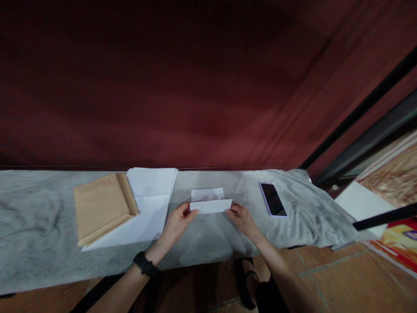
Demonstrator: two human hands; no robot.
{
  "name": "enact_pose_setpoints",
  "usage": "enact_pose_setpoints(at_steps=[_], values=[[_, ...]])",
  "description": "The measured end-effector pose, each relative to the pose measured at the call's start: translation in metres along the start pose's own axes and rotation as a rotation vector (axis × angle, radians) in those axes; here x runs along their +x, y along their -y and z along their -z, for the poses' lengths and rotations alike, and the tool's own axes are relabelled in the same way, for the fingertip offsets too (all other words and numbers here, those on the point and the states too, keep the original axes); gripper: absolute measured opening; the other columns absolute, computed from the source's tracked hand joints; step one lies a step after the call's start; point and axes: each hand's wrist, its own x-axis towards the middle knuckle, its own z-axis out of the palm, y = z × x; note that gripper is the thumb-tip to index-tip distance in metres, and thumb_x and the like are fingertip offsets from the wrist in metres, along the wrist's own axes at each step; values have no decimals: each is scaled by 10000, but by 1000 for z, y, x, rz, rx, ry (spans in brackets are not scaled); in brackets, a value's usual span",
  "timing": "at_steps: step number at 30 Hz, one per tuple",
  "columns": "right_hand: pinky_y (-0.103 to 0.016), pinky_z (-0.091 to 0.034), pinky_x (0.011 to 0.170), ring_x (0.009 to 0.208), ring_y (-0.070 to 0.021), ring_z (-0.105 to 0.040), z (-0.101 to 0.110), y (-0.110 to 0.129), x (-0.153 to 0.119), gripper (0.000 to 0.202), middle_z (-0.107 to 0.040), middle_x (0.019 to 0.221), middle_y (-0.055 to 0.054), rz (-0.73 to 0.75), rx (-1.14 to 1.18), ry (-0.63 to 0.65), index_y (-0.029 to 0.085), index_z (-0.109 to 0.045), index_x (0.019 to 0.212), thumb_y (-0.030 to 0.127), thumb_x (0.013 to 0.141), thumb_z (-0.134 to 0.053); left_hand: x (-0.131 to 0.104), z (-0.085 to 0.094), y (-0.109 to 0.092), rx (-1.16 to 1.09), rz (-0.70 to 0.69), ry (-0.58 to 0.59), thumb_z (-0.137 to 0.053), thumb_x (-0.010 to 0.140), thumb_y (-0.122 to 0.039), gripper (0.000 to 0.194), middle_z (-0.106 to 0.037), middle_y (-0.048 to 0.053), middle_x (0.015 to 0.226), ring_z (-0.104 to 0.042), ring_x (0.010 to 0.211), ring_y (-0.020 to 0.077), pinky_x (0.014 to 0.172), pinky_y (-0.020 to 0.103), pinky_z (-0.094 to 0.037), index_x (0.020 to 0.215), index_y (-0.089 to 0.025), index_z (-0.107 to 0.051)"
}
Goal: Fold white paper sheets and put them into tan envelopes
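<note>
A narrow strip of folded white paper [211, 207] is held level between my two hands over the middle of the grey cloth. My left hand [180, 219] pinches its left end, thumb in front. The right end is gripped by my right hand [243, 218] between thumb and fingers. Just behind the strip, a small white paper piece [207, 194] shows above its upper edge; whether the two are joined is hard to tell. To the left lie large white sheets [153, 208], partly under a stack of brown envelopes [102, 202].
A phone with a purple edge [273, 200] lies on the grey cloth-covered table [306, 217] at the right. Behind the table hangs a dark red cloth [195, 108]. Black bars [361, 104] and a printed colourful panel [404, 239] stand at the right.
</note>
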Motion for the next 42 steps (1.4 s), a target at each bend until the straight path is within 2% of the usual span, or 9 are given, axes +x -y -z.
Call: enact_pose_setpoints(at_steps=[3, 6, 10, 15, 21, 25, 30, 36, 42], values=[[-304, -552, 742, 786, -189, -692, -7, -2, 5, 256, -753, 858, -43, -28, -32, -19, 202, -744, 890, 291, 948, -511, 10, -2, 8, -7, -6, -27, -639, 787, -389, 279, -739, 38, 857, -676, 814, 204, 732, 299, -521, 957, -172, -689], [-278, -539, 736, 780, -171, -685, -12, -2, 10, 255, -747, 855, -32, -34, -67, -27, 201, -734, 892, 271, 959, -499, 16, -3, 12, 21, 14, -31, -603, 787, -337, 225, -730, 23, 797, -679, 767, 193, 698, 285, -511, 934, -180, -667], [-304, -511, 836, 849, -188, -670, -17, -2, 15, 233, -730, 861, -49, -51, -158, -67, 196, -723, 841, 229, 950, -519, 18, -2, 13, 39, 13, -22, -546, 793, -288, 207, -723, 10, 763, -677, 722, 180, 665, 270, -493, 936, -185, -654], [-339, -484, 896, 895, -214, -653, -21, -1, 16, 255, -703, 820, -43, -63, -259, -89, 226, -705, 767, 272, 954, -539, 17, 0, 12, 194, 11, -70, -540, 816, -273, 281, -685, -19, 694, -644, 642, 169, 613, 263, -448, 1061, -177, -641], [-376, -476, 871, 923, -249, -634, -26, 7, 13, 237, -699, 921, -79, -92, -368, -107, 234, -712, 798, 301, 952, -546, 16, 1, 9, 311, 35, -90, -533, 839, -201, 440, -663, -31, 686, -611, 586, 145, 592, 250, -427, 1275, -158, -580], [-407, -462, 863, 979, -282, -608, -27, 17, 9, 200, -689, 1029, -96, -136, -516, -71, 233, -708, 828, 315, 945, -567, 13, 1, 4, 469, 57, -95, -530, 855, -180, 518, -695, -1, 748, -651, 650, 175, 633, 272, -453, 1373, -171, -532], [-428, -451, 874, 1027, -297, -577, -25, 27, 6, 200, -667, 1063, -103, -132, -547, -65, 236, -696, 873, 324, 965, -542, 9, 0, -2, 647, 33, -71, -499, 889, -187, 563, -732, 43, 828, -699, 726, 219, 660, 297, -491, 1451, -174, -469], [-450, -456, 874, 1024, -310, -566, -27, 26, 5, 188, -657, 1052, -116, -107, -572, -86, 233, -699, 893, 322, 956, -546, 5, -3, -4, 751, 31, -57, -473, 922, -182, 558, -759, 79, 925, -733, 811, 246, 723, 324, -538, 1478, -178, -438], [-464, -466, 872, 1013, -323, -559, -27, 26, 4, 172, -649, 1021, -130, -91, -603, -106, 229, -691, 906, 326, 945, -555, 2, -5, -8, 823, -3, -31, -446, 941, -161, 518, -715, 138, 1183, -721, 985, 272, 843, 369, -553, 1458, -160, -463]])
